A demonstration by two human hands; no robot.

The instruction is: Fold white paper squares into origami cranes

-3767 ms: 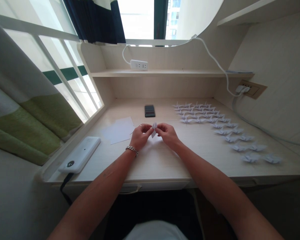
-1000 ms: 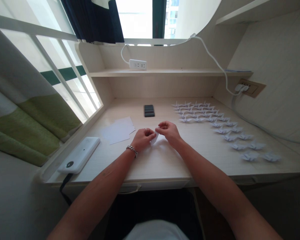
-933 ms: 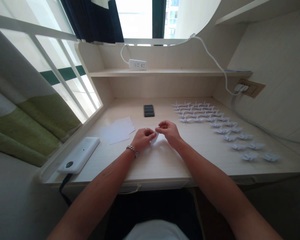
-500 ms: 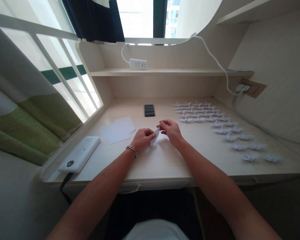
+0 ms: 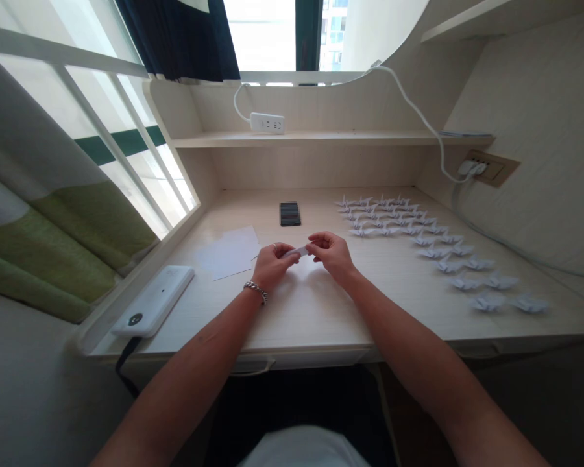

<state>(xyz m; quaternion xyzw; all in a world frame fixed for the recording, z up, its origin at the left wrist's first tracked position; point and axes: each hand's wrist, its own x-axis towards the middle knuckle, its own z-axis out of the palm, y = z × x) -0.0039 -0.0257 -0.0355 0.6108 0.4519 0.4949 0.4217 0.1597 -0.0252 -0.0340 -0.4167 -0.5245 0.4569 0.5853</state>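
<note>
A small folded piece of white paper is held above the desk between my two hands. My left hand, with a ring and a chain bracelet at the wrist, pinches its left end. At the other end, the thumb and fingertips of my right hand close on the paper. To the left, beside my left hand, flat white paper sheets lie overlapping. Several rows of folded white paper cranes stand on the right of the desk.
A dark rectangular object lies at mid-desk beyond my hands. The white power bank with a black cable is near the left edge. On the shelf sits a white power strip; a white cable runs to the wall socket.
The folded paper has turned from a steep tilt to lying nearly level between my hands. My left hand has rolled over slightly, and my right fingers now meet the paper's right end.
</note>
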